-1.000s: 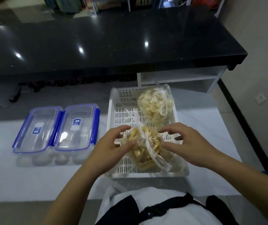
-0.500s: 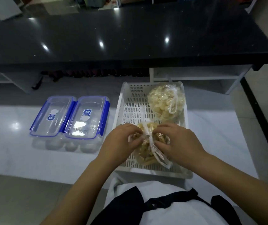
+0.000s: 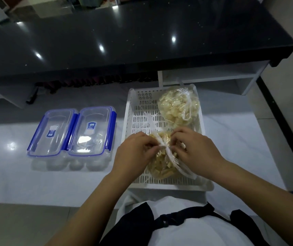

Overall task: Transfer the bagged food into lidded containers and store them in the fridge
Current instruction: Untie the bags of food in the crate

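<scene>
- While both hands work at its tied neck, the near bag point(image 3: 161, 164) of yellowish food sticks lies in the lower half of the white slotted tray point(image 3: 138, 121), right of centre in the frame.
- Left hand point(image 3: 133, 153): its grip is closed, fingertips pinching the twisted plastic at the knot point(image 3: 165, 146).
- Right hand point(image 3: 193, 150): its grip is likewise curled in and pinched on the same knot from the other side; the two hands nearly touch.
- Handling, as I judge it: thin clear film, soft and slack, so the bag will sag and change shape when lifted; the load looks light. The film is likely slippery and could tear if yanked, so the knot wants picking loose, not pulling.
- Best hold: the gathered neck just below the knot, with a palm under the belly when tipping, since the loose pieces will shift and could spill.
- A second bag point(image 3: 177, 109) of paler chunks sits in the upper part of the same tray, tied shut, apart from the hands.
- Two clear lidded containers point(image 3: 71, 132) with blue clasps stand side by side on the white worktop point(image 3: 18, 174) at left of the frame, lids on, well apart from the tray's near bag. They look rigid and should be easy to hold by the sides.
- No fridge shows in this view.
</scene>
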Demonstrator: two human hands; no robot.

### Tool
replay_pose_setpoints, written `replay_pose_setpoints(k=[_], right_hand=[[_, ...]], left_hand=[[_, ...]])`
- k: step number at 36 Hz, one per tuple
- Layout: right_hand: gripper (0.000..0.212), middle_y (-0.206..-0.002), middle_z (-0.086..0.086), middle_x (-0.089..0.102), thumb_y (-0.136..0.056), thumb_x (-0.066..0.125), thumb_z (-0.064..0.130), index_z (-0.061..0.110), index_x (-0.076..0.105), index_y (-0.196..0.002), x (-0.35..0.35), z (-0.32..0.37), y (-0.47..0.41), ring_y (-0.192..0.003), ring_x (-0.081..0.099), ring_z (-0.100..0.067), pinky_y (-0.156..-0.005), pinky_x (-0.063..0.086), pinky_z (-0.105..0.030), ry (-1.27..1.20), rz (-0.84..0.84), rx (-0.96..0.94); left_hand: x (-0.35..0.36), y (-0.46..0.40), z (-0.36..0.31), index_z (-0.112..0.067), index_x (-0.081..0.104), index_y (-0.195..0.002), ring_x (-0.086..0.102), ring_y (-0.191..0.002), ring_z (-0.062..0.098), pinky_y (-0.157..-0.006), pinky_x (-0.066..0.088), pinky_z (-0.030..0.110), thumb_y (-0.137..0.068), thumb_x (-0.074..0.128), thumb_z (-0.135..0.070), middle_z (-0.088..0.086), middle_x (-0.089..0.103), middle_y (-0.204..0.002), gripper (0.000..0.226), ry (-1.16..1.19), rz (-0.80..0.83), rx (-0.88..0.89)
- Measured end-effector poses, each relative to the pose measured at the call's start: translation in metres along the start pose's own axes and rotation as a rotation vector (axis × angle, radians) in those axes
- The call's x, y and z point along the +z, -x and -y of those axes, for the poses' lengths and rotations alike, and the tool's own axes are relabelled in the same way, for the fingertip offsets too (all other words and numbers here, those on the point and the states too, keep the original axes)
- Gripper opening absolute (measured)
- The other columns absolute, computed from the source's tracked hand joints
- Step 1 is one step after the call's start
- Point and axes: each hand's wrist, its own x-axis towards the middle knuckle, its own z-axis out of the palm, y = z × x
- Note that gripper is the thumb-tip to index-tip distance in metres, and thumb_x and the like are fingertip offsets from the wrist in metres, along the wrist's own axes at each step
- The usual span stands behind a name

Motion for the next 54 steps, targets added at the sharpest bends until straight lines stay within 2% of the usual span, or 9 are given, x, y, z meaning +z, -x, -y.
replay_pose_setpoints(k=[13,22,26,32,36,41,49,52,54], right_hand=[[0.005,-0.111,0.007,0.051,-0.098,0.056,0.018,0.018,0.055,-0.093,-0.006,0.002,0.013,-0.076,0.058,-0.019,-0.063,0.051,-0.040,-0.033,-0.014,0.004],[0.005,-0.107,0.009,0.048,-0.097,0.059,0.018,0.018,0.055,-0.093,-0.005,-0.007,0.020,-0.058,0.047,-0.004,-0.056,0.040,-0.025,-0.048,-0.024,0.044],[0.005,-0.107,0.010,0.048,-0.097,0.059,0.017,0.019,0.058,-0.093,-0.008,-0.017,0.026,-0.073,0.058,-0.010,-0.069,0.054,-0.039,-0.079,-0.036,0.072],[0.018,-0.117,0.014,0.048,-0.095,0.060,0.028,0.025,0.063,-0.112,-0.014,-0.017,0.024,-0.098,0.061,-0.013,-0.084,0.056,-0.040,-0.172,-0.062,0.016],[0.029,-0.125,0.010,0.052,-0.089,0.067,0.039,0.028,0.069,-0.116,-0.021,-0.006,0.017,-0.108,0.057,-0.008,-0.087,0.051,-0.025,-0.124,-0.068,-0.088],[0.027,-0.115,0.002,0.061,-0.090,0.070,0.035,0.023,0.073,-0.114,-0.011,0.011,0.005,-0.100,0.058,-0.016,-0.078,0.053,-0.032,0.056,-0.009,-0.179],[0.015,-0.102,0.003,0.068,-0.094,0.064,0.023,0.018,0.075,-0.103,-0.005,0.019,-0.003,-0.087,0.062,-0.020,-0.066,0.041,-0.027,0.114,-0.102,-0.169],[0.012,-0.097,0.005,0.071,-0.092,0.068,0.017,0.016,0.076,-0.101,-0.014,0.020,0.001,-0.083,0.064,-0.017,-0.071,0.053,-0.034,-0.043,-0.158,-0.164],[0.013,-0.095,0.006,0.072,-0.091,0.070,0.014,0.016,0.078,-0.101,-0.020,0.021,0.003,-0.084,0.065,-0.015,-0.076,0.057,-0.040,-0.128,-0.171,-0.162]], left_hand=[[0.006,0.007,0.007,-0.023,0.064,-0.099,0.054,-0.093,0.008,-0.082,0.052,0.031,-0.097,0.060,-0.026,-0.014,0.054,-0.097,0.006,-0.023,-0.020,0.024],[0.009,0.012,0.019,-0.029,0.054,-0.093,0.054,-0.093,0.009,-0.079,0.049,0.029,-0.098,0.059,-0.021,-0.016,0.051,-0.096,0.010,0.038,-0.079,-0.017],[0.009,0.016,0.027,-0.029,0.057,-0.093,0.058,-0.095,0.007,-0.081,0.052,0.033,-0.099,0.059,-0.022,-0.018,0.053,-0.098,0.009,0.128,-0.087,-0.078],[0.003,0.016,0.026,-0.037,0.057,-0.110,0.050,-0.111,-0.010,-0.092,0.038,0.005,-0.092,0.070,-0.030,-0.018,0.053,-0.115,0.023,0.186,-0.064,-0.058],[-0.009,0.009,0.014,-0.037,0.061,-0.117,0.055,-0.111,0.002,-0.096,0.044,0.020,-0.088,0.070,-0.036,-0.017,0.059,-0.116,0.031,0.099,-0.004,0.067],[-0.010,-0.004,0.001,-0.027,0.068,-0.115,0.060,-0.098,0.011,-0.087,0.054,0.041,-0.089,0.071,-0.032,-0.009,0.064,-0.108,0.026,-0.036,0.140,0.057],[-0.016,-0.005,0.001,-0.023,0.076,-0.095,0.066,-0.080,0.005,-0.079,0.058,0.034,-0.088,0.075,-0.022,-0.011,0.072,-0.087,0.008,0.041,0.057,0.033],[-0.020,0.001,0.000,-0.025,0.077,-0.093,0.067,-0.081,0.001,-0.076,0.057,0.020,-0.086,0.076,-0.017,-0.015,0.072,-0.085,0.010,0.179,-0.014,0.021],[-0.023,0.004,-0.003,-0.023,0.078,-0.091,0.068,-0.080,0.003,-0.075,0.058,0.024,-0.086,0.077,-0.015,-0.013,0.074,-0.084,0.010,0.249,-0.056,0.018]])
